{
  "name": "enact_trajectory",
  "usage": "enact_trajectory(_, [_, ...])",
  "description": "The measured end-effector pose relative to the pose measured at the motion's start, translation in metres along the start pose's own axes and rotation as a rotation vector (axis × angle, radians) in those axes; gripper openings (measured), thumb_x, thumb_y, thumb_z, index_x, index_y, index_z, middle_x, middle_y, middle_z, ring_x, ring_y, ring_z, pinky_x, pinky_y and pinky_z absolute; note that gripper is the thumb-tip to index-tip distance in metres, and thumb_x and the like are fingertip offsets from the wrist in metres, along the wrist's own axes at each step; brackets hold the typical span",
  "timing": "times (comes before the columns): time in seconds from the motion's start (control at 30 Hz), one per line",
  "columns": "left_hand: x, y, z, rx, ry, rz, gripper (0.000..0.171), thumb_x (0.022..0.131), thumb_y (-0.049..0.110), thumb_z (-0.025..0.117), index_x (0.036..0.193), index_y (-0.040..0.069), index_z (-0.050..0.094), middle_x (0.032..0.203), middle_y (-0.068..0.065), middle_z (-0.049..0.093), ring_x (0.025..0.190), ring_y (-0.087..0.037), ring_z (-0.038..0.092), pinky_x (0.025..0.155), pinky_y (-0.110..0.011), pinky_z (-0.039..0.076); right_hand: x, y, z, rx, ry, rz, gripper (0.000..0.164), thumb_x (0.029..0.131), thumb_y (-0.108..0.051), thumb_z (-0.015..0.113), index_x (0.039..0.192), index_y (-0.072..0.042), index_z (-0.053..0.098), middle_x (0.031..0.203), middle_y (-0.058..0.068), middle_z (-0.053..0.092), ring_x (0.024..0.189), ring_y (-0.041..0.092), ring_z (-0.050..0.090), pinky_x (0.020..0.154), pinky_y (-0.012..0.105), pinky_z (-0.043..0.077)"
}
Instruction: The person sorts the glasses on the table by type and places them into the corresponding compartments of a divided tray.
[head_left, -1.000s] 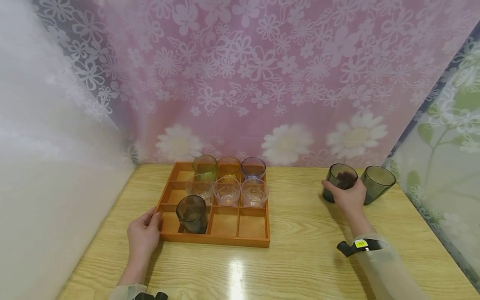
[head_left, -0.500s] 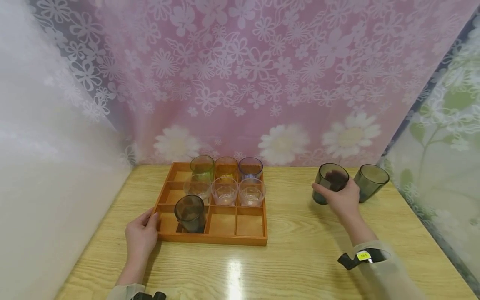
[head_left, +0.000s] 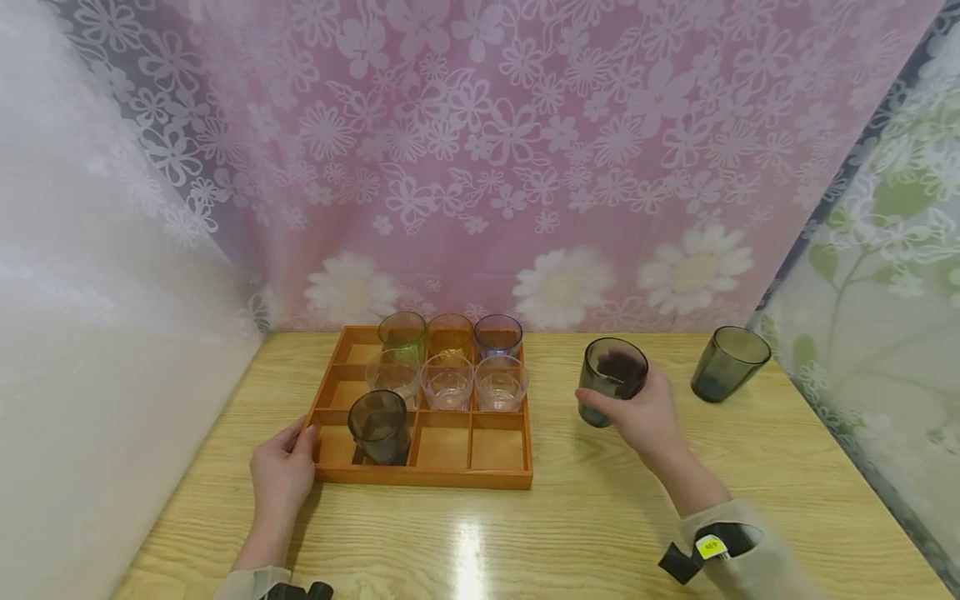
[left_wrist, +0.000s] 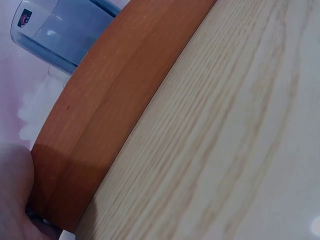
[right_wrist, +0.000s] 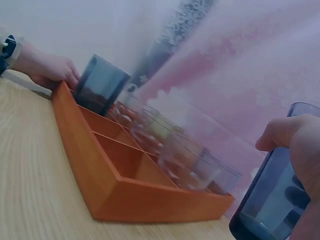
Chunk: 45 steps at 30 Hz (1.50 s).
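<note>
My right hand [head_left: 648, 421] grips a dark grey tumbler [head_left: 600, 367] to the right of the wooden tray, thumb on the near side and fingertips showing through the glass. In the right wrist view that tumbler [right_wrist: 272, 195] leans, its base toward the tray's side. The orange-brown divided tray [head_left: 427, 477] has its left edge held by my left hand [head_left: 281, 475], thumb at the rim. Inside, a second grey tumbler [head_left: 382, 429] stands tilted in the front row. Three clear glasses [head_left: 448, 385] fill part of the middle row; green [head_left: 402, 337], amber [head_left: 450, 333] and blue [head_left: 498, 333] ones stand behind.
A third grey tumbler [head_left: 727, 367] stands on the wooden table [head_left: 570, 533] at the far right. A pink flowered curtain [head_left: 465, 167] hangs along the back edge. Pale sheets flank the table left and right.
My right hand has carried its grey tumbler leftward, away from the other one at the right and nearer the tray. The left hand stays at the tray's edge.
</note>
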<state>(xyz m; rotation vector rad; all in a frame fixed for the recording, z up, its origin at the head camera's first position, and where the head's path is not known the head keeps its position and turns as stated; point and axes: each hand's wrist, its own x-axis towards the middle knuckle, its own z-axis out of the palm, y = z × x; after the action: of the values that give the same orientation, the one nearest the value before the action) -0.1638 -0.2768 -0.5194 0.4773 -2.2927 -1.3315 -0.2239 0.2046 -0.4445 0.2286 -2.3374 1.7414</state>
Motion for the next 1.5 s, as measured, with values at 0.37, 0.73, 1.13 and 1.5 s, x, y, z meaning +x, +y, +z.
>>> enact_trajectory(0.37, [0.001,-0.001,-0.001,-0.001,0.010,0.018,0.031,0.106,0.008,0.065,0.130,-0.010,0.070,0.117,-0.029,0.072,0.109,-0.037,0.069,0.068,-0.001,0.044,-0.013,-0.025,0.047,0.105,-0.075,-0.039,0.070,0.079,-0.004,0.094,0.140,-0.003,0.060,0.130,0.015,0.066,0.120,0.038,0.061,0.091,0.026,0.057])
enact_trajectory(0.73, [0.000,0.003,-0.003,-0.013,0.003,0.012,0.031,0.106,0.008,0.065,0.131,-0.009,0.070,0.118,-0.029,0.072,0.110,-0.038,0.069,0.068,-0.002,0.044,-0.019,-0.039,0.091,0.169,-0.151,-0.079,0.068,0.074,-0.009,0.099,0.134,-0.014,0.067,0.122,0.007,0.071,0.115,0.030,0.066,0.094,0.037,0.057])
enact_trajectory(1.13, [0.000,0.002,-0.001,-0.017,-0.001,0.006,0.031,0.106,0.009,0.065,0.132,-0.008,0.070,0.118,-0.028,0.073,0.109,-0.037,0.070,0.068,-0.002,0.044,-0.020,-0.046,0.129,0.199,-0.221,-0.123,0.067,0.073,-0.006,0.097,0.133,-0.009,0.066,0.121,0.011,0.070,0.114,0.031,0.065,0.095,0.045,0.057])
enact_trajectory(1.5, [0.000,0.002,-0.002,-0.034,-0.008,-0.001,0.031,0.106,0.009,0.065,0.132,-0.008,0.070,0.116,-0.028,0.073,0.107,-0.036,0.070,0.067,-0.004,0.047,-0.021,-0.048,0.160,0.204,-0.244,-0.124,0.066,0.072,-0.010,0.098,0.131,-0.016,0.068,0.121,0.005,0.070,0.113,0.029,0.065,0.097,0.053,0.054])
